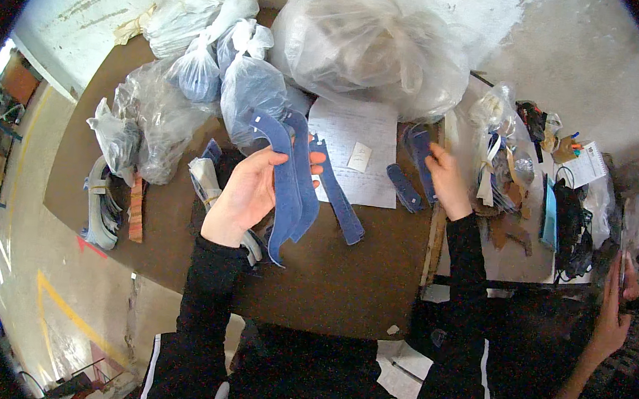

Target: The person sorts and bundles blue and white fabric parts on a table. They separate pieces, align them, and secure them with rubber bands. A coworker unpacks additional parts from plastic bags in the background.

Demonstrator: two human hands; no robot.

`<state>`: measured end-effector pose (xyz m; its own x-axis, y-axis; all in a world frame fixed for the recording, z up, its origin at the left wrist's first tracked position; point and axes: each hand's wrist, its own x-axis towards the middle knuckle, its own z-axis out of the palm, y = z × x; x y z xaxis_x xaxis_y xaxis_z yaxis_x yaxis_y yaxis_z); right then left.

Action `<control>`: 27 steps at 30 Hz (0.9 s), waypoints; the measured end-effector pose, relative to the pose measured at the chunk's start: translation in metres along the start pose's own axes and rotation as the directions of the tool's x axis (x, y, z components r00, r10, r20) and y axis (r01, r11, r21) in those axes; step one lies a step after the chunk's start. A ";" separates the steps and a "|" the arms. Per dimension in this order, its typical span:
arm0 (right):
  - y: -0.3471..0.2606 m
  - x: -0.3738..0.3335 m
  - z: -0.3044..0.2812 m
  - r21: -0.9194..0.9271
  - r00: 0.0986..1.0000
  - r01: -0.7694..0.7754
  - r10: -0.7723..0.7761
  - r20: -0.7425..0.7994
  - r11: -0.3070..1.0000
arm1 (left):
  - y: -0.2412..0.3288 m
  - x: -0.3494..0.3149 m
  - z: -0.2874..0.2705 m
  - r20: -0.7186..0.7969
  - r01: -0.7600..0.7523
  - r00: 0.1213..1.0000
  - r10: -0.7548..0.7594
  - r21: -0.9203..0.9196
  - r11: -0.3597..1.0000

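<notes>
My left hand (242,196) is closed around curved blue denim strips (287,189), thumb on top and fingers underneath. They hang over the table with small white tags near their upper ends. Close to its fingertips, a straighter denim strip (342,201) slants down across the edge of a written sheet (371,128). My right hand (450,184) grips another blue denim strip (420,159), slightly blurred, at the sheet's right side. Beside that strip, a short rounded denim piece (404,188) lies partly on the sheet. A small pale slip (360,157) rests on the paper.
Knotted plastic bags (249,87) and a large clear bag (371,44) fill the back of the brown table (327,291). Bundled fabric pieces (102,207) lie at left, another bundle (203,178) beside my left wrist. A cluttered side table (505,254) and another person's hand (614,309) are at right.
</notes>
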<state>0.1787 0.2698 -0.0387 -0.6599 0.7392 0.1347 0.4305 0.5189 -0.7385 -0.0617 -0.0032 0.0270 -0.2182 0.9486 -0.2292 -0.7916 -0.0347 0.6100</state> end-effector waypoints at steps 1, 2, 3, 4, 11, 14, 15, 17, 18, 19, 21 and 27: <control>-0.003 0.000 0.005 -0.148 0.996 0.033 -0.020 0.090 0.989 | 0.001 -0.002 0.000 0.001 -0.025 1.000 0.025 0.031 0.999; -0.008 -0.002 0.011 -0.289 0.984 0.079 -0.027 0.179 0.954 | 0.002 -0.003 0.001 0.004 -0.049 0.999 0.049 0.063 0.997; -0.008 -0.008 0.022 -0.480 0.989 0.149 -0.141 0.053 0.864 | 0.003 -0.004 0.001 0.009 -0.072 0.997 0.072 0.094 0.993; -0.022 -0.012 0.022 -0.528 0.985 0.156 -0.173 0.017 0.835 | 0.003 -0.004 0.000 0.011 -0.086 0.996 0.085 0.114 0.990; -0.154 -0.038 0.019 0.175 0.993 0.114 -0.118 0.017 0.978 | -0.005 -0.001 0.000 0.026 -0.087 0.996 0.084 0.158 0.984; -0.182 -0.050 0.050 0.260 0.989 0.080 -0.110 0.103 0.962 | -0.014 0.000 -0.002 0.084 -0.078 0.994 0.066 0.139 0.987; -0.182 -0.052 0.062 0.304 0.992 0.106 -0.124 0.040 0.947 | -0.020 0.002 -0.002 0.042 -0.079 0.996 0.074 0.128 0.989; -0.171 -0.051 0.077 0.343 0.993 0.122 -0.116 -0.039 0.931 | -0.027 0.008 -0.004 0.027 -0.127 0.992 0.124 0.165 0.978; -0.164 -0.051 0.078 0.345 0.994 0.107 -0.092 -0.059 0.933 | -0.028 0.009 -0.005 0.019 -0.152 0.988 0.151 0.184 0.971; -0.161 -0.049 0.078 0.343 0.995 0.092 -0.073 -0.065 0.935 | -0.022 0.006 -0.003 0.022 -0.117 0.993 0.115 0.203 0.972; -0.157 -0.050 0.074 0.617 0.992 -0.020 0.095 -0.088 0.786 | -0.026 0.010 -0.006 -0.037 -0.184 0.979 0.201 0.272 0.945; -0.180 -0.063 0.050 0.841 0.977 -0.174 0.196 0.083 0.512 | -0.034 0.012 -0.001 -0.126 -0.206 0.962 0.240 0.235 0.950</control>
<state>0.1124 0.1085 0.0525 -0.6113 0.7885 -0.0682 -0.1827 -0.2244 -0.9572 -0.0377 0.0090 0.0030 -0.4724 0.8648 -0.1700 -0.5728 -0.1547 0.8050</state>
